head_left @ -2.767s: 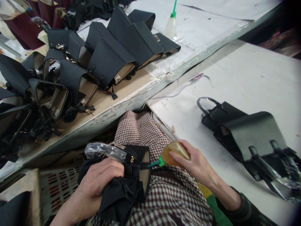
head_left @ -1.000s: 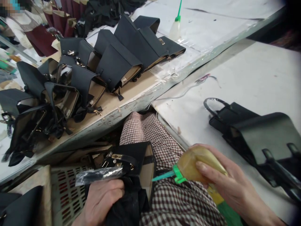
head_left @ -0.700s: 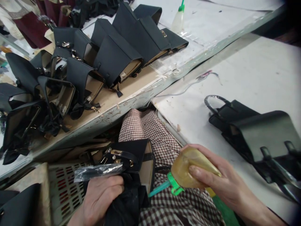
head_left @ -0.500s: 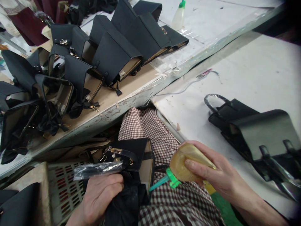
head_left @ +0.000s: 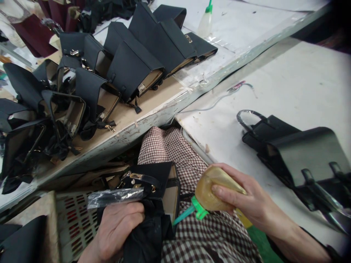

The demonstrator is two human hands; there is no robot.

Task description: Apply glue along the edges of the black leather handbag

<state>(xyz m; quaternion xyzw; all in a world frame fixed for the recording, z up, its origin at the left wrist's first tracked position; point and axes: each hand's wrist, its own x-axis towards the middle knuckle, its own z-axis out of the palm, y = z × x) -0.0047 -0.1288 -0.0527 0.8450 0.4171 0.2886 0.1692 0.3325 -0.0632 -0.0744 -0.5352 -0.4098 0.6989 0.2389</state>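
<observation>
A black handbag (head_left: 156,171) with gold fittings and a beige inner side rests on my lap over checked cloth. My left hand (head_left: 120,226) is closed around its dark fabric part, beside a plastic-wrapped strip (head_left: 115,197). In my right hand (head_left: 241,197) is a squeeze bottle (head_left: 211,186) of yellowish liquid, tilted down, with a green cap. Its thin teal nozzle (head_left: 183,214) points left, the tip at the edge of the bag's beige side. Whether the tip touches there I cannot tell.
Several black bags (head_left: 134,65) stand on the bench at the left. A second glue-type bottle (head_left: 206,22) with a green cap stands behind them. Two finished-looking black bags (head_left: 309,153) lie on the white table at the right. A plastic crate (head_left: 76,223) sits at the lower left.
My right hand and the bottle have shifted very slightly left, the nozzle tip staying at the bag's edge. My left hand keeps its hold. The view has tilted a little.
</observation>
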